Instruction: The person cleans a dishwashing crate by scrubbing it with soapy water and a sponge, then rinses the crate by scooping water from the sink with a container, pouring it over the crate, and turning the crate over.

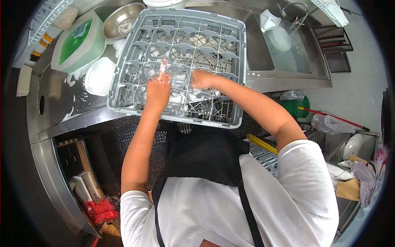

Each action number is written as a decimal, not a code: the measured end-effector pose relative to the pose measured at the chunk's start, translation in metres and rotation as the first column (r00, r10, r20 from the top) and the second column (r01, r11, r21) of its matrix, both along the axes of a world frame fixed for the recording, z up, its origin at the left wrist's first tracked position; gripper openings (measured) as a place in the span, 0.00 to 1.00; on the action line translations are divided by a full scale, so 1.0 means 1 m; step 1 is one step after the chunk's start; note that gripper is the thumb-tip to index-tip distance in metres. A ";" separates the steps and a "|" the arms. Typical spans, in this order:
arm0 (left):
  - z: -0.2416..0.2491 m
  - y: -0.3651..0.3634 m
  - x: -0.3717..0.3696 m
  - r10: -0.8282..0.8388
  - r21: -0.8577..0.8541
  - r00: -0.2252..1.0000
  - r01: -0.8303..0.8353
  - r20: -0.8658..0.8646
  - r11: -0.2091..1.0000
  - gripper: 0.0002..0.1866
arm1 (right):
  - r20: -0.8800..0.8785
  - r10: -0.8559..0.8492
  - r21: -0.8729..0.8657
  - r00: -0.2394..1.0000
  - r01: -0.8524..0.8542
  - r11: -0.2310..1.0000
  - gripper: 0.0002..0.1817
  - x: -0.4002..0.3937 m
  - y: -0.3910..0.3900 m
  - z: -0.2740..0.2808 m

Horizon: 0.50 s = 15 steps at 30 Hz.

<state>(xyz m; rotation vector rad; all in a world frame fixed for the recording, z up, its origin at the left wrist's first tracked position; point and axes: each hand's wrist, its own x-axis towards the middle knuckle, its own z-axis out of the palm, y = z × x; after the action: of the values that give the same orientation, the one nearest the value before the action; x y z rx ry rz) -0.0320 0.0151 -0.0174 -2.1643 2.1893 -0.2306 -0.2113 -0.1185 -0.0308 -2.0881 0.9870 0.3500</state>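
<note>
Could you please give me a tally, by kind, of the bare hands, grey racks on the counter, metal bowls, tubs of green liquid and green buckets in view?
Bare hands: 2 (left hand, right hand)
Grey rack on the counter: 1
Metal bowl: 1
Tub of green liquid: 1
Green bucket: 1
Total: 6

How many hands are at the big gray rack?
2: the left hand near the middle of the rack, and the right hand beside it, just to the right. No others show.
</note>
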 end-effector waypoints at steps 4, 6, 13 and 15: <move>0.001 0.001 0.002 -0.038 -0.097 0.998 0.033 -0.056 0.995 0.19 | 0.079 -0.421 0.261 0.903 0.389 0.883 0.23 0.003 0.008 -0.025; 0.003 0.001 0.001 -0.051 -0.130 0.994 0.038 -0.101 0.991 0.19 | -0.048 -0.245 -0.030 0.968 0.244 0.969 0.23 0.008 0.011 -0.025; 0.000 0.005 0.009 -0.093 -0.135 0.986 0.074 -0.136 0.988 0.20 | -0.387 0.205 -0.312 0.899 -0.337 0.888 0.17 0.002 0.013 0.028; 0.003 0.004 0.006 -0.065 -0.077 0.993 0.057 -0.099 0.995 0.19 | -0.443 0.231 -0.336 0.866 -0.399 0.853 0.15 0.005 0.015 0.027</move>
<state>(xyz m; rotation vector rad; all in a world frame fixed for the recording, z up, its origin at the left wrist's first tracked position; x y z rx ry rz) -0.0264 0.0189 -0.0143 -2.1950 2.3401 -0.2122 -0.2068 -0.1034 -0.0035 -2.6577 0.9947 0.8148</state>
